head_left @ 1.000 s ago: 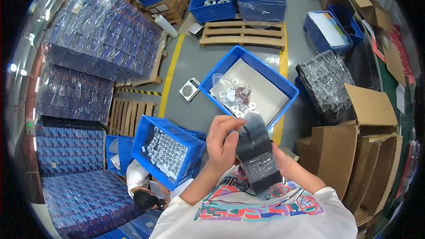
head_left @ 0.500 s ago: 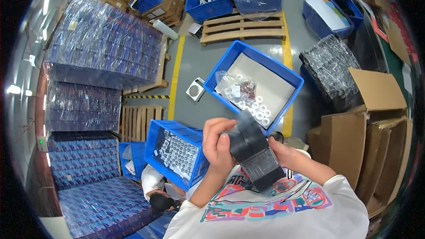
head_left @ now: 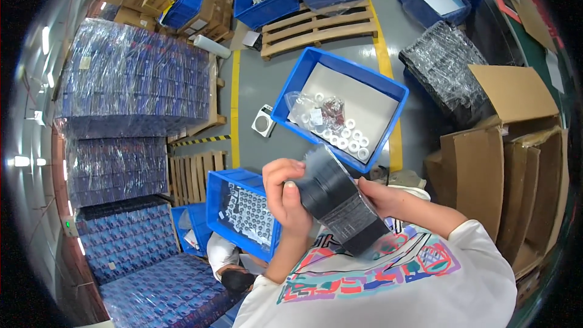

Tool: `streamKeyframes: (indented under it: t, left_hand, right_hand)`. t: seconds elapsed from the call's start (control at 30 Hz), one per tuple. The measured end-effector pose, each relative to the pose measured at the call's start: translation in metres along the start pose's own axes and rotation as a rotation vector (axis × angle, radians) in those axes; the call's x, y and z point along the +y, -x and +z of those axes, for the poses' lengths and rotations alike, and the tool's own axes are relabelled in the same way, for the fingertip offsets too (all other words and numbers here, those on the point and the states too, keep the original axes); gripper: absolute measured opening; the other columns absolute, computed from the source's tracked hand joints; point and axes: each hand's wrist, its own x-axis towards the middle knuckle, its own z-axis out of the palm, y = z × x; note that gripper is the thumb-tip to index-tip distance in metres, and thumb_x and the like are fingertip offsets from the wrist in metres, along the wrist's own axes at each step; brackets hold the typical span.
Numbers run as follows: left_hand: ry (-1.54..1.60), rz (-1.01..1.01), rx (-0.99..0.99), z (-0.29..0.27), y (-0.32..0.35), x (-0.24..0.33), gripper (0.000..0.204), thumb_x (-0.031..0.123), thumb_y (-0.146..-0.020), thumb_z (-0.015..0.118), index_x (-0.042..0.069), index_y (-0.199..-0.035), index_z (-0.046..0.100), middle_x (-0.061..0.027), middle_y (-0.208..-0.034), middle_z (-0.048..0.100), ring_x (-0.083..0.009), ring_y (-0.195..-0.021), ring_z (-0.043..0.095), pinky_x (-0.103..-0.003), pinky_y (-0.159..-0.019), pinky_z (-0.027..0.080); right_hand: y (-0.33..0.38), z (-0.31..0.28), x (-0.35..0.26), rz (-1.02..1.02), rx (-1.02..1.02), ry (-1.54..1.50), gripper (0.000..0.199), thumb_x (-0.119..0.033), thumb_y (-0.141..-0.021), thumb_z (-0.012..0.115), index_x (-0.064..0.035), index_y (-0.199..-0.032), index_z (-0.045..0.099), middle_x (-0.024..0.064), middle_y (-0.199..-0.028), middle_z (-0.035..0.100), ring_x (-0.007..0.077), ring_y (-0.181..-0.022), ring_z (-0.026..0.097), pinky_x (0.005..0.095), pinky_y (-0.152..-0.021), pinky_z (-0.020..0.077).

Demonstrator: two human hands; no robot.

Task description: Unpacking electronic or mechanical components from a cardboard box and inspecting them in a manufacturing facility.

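Note:
Above the front of my shirt I hold a black box [head_left: 352, 212] with fine pale print on one face, tilted, its upper end pointing away from me. My left hand [head_left: 285, 197] is wrapped round a dark, rounded part at its left side; I cannot tell whether that part is separate. My right hand [head_left: 381, 199] grips the right side, fingers hidden behind it. Just beyond the box stands a blue bin [head_left: 398, 88] lined with pale board, containing several white rings [head_left: 353, 146], a clear plastic bag [head_left: 297, 103] and a small dark-red heap [head_left: 333, 111].
Left of me, another blue bin [head_left: 214, 206] holds rows of small parts, with a co-worker [head_left: 234, 276] bent beside it. Film-wrapped stacks [head_left: 139, 73] line the left. A white device [head_left: 263, 121] lies on the floor. Open cartons [head_left: 473, 176] stand right; a wooden pallet [head_left: 322, 30] lies beyond.
The surroundings have shifted in view as my head moved. The black box has turned slightly, showing more of its side face. Both hands keep their hold.

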Motion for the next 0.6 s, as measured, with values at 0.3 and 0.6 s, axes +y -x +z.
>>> streamKeyframes:
  t: [0.3,0.6]
  left_hand:
    - [0.097,-0.045,-0.096,0.014,-0.007,0.007,0.029,0.028,-0.09,0.041,0.001,-0.087,0.05,-0.0172,-0.101,0.056,-0.0215,-0.092,0.051,-0.033,-0.085,0.039]
    - [0.178,0.049,-0.194,0.034,-0.017,0.002,0.02,0.017,-0.089,0.045,-0.001,-0.09,0.054,-0.0154,-0.096,0.057,-0.0233,-0.089,0.054,-0.033,-0.081,0.042]
  right_hand:
    - [0.015,0.01,-0.008,-0.079,0.091,-0.003,0.077,-0.059,-0.085,0.046,-0.007,-0.14,0.03,0.0129,-0.137,0.042,0.0256,-0.122,0.045,0.042,-0.102,0.036]
    - [0.037,0.019,-0.015,-0.146,0.078,-0.016,0.084,-0.063,-0.083,0.046,-0.0067,-0.141,0.024,0.0138,-0.138,0.041,0.0265,-0.124,0.044,0.0419,-0.102,0.0367]
